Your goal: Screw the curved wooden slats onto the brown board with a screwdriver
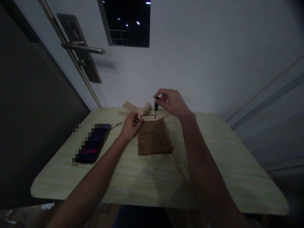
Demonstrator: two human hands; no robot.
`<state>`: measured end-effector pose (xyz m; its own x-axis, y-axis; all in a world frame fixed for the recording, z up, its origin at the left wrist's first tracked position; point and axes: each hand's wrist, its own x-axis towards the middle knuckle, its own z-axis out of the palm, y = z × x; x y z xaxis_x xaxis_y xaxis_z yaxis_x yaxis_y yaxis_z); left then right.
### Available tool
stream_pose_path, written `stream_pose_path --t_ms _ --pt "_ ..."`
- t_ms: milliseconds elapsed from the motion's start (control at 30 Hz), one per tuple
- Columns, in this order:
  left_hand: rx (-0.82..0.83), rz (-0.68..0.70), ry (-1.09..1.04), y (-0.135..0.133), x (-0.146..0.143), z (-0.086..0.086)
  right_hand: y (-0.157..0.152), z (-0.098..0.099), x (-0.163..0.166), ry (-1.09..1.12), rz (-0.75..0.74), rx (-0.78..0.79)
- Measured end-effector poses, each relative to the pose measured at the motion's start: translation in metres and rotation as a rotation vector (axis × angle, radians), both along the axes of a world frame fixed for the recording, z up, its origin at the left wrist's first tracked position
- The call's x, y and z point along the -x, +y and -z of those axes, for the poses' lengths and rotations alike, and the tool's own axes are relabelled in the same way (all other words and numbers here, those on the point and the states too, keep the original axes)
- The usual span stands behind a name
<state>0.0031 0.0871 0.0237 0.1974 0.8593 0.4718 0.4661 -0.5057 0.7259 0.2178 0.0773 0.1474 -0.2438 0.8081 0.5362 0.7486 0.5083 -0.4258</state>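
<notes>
In my right hand (171, 102) a small black-handled screwdriver (156, 106) stands nearly upright, pinched at the top of its handle. Its tip meets a dark hole or screw head in a pale wooden strip (149, 118). My left hand (131, 126) is closed around the left end of this strip, next to a rounded, ridged wooden part (146, 108). Thin wooden slats (130, 106) stick out behind my left hand. Under the strip's front edge lies a brown board (154, 139) with rows of small dark holes.
A phone (95, 142) with a partly blurred screen lies on the pale wooden table (213, 164) at the left, and a thin metal tool (116, 125) lies beside it. Behind the table rises a white door (201, 57) with a metal handle (85, 48) and a dark window (129, 23).
</notes>
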Motion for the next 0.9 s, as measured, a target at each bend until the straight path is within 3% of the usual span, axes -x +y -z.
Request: stream_pose_path --t_ms 233,900 --pt "-0.019 0.003 0.005 0.000 0.000 0.000 0.005 0.007 0.002 0.100 -0.015 0.012" --pt "-0.022 -0.017 0.022 0.000 0.001 0.000 0.005 0.008 0.001 0.034 -0.052 0.040"
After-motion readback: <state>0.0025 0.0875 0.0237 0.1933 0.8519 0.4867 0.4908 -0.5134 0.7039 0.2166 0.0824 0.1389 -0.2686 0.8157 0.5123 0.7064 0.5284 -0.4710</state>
